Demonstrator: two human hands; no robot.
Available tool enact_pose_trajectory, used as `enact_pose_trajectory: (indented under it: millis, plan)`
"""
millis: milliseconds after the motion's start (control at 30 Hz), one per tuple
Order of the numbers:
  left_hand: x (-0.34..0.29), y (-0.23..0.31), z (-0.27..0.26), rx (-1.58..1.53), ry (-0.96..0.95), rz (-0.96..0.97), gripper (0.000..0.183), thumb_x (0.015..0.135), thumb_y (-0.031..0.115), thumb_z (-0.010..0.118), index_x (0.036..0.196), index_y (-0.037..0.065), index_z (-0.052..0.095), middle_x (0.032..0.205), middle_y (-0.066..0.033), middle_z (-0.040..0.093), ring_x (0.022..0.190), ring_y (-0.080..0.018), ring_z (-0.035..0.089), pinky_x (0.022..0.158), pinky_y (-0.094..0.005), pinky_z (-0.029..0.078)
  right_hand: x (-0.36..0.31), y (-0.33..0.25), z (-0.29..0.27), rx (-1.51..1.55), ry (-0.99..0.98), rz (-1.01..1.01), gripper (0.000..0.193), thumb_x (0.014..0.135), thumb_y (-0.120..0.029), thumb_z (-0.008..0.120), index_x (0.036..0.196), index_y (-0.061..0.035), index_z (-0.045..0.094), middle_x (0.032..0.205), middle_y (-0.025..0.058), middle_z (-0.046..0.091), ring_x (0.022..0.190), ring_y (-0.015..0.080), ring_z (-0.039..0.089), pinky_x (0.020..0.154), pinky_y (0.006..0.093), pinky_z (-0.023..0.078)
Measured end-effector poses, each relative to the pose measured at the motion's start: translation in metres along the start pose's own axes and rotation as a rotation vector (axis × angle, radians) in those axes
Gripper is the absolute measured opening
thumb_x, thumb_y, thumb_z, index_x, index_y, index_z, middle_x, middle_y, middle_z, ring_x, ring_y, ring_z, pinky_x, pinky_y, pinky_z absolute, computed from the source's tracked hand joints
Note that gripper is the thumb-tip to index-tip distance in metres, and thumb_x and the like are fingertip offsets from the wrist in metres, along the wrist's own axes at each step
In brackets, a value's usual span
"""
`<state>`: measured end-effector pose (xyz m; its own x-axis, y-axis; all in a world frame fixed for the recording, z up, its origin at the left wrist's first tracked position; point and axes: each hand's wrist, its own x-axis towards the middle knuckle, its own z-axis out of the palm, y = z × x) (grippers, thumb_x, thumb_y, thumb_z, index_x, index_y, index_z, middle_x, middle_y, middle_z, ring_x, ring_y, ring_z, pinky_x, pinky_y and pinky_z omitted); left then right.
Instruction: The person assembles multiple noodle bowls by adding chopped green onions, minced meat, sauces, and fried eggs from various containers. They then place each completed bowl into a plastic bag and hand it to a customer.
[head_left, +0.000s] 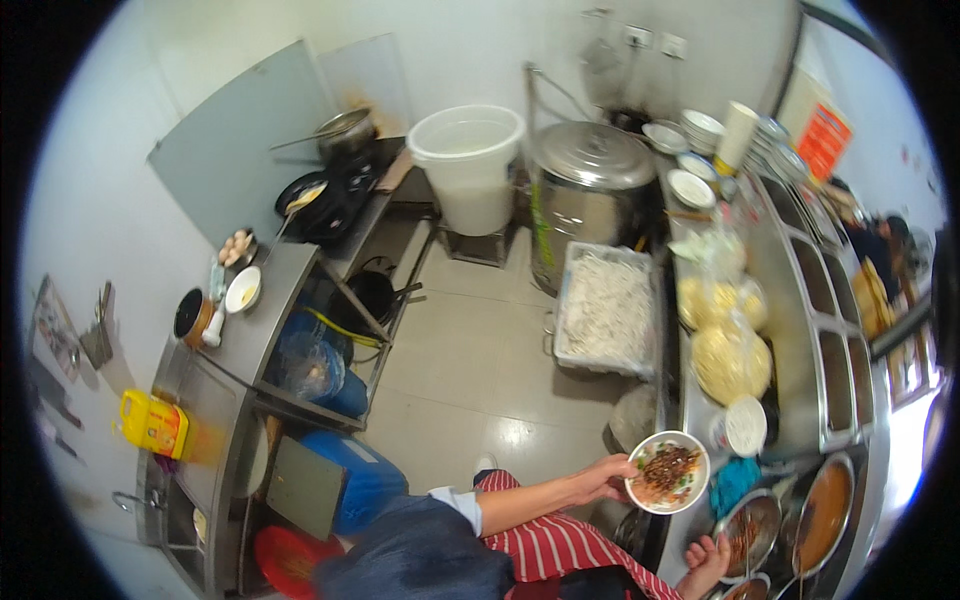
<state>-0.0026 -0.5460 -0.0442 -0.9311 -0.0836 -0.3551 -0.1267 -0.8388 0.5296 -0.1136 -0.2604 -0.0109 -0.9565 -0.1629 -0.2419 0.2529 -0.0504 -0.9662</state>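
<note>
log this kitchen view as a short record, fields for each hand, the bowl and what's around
left hand: holding a white bowl at its side
bowl contents: chopped toppings, mostly brown with some green
right hand: beside a metal bowl of brown food; contact unclear
near hands: teal cloth
far end: white tub, lidded steel pot
left side: black stove, yellow jug

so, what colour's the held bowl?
White; the bowl shows best in the head view.

Left hand (606,478) part-hidden by bowl (668,472), lowest pan (766,581) cropped; distant person (870,247) blurred
</note>
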Motion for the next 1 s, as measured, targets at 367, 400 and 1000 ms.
enact_pose_trajectory:
  millis: [367, 400, 1000]
  plan:
    - [-0.216, 0.164, -0.219, -0.063, 0.664, 0.377, 0.055, 0.079, 0.025, 0.058, 0.123, -0.002, 0.039, 0.11, -0.0132, 0.054, 0.1, -0.0212, 0.056, 0.084, -0.0368, 0.048, -0.035, 0.07, 0.396, -0.694, -0.95, -0.234, 0.02, 0.088, -0.006, 0.051, 0.105, 0.0022, 0.056, 0.081, 0.0105, 0.062, 0.06, 0.0114, 0.059, 0.055, 0.0234, 0.049]
    - [-0.229, 0.17, -0.233, -0.108, 0.682, 0.46, 0.054, 0.08, 0.023, 0.057, 0.123, -0.002, 0.039, 0.111, -0.0136, 0.053, 0.1, -0.0219, 0.056, 0.084, -0.0375, 0.049, -0.039, 0.077, 0.418, -0.715, -1.0, -0.311, 0.02, 0.086, -0.007, 0.052, 0.101, 0.0047, 0.058, 0.077, 0.0135, 0.065, 0.062, 0.0189, 0.065, 0.058, 0.0275, 0.051]
    - [-0.347, 0.269, -0.408, -0.673, 1.106, 1.137, 0.059, 0.076, 0.014, 0.054, 0.128, -0.002, 0.034, 0.124, -0.0162, 0.048, 0.11, -0.0264, 0.053, 0.091, -0.0407, 0.046, -0.137, 0.159, 0.994, -0.716, -1.759, -1.143, 0.021, 0.079, -0.009, 0.056, 0.099, -0.0031, 0.06, 0.078, 0.0191, 0.059, 0.072, 0.0349, 0.058, 0.062, 0.0403, 0.047]
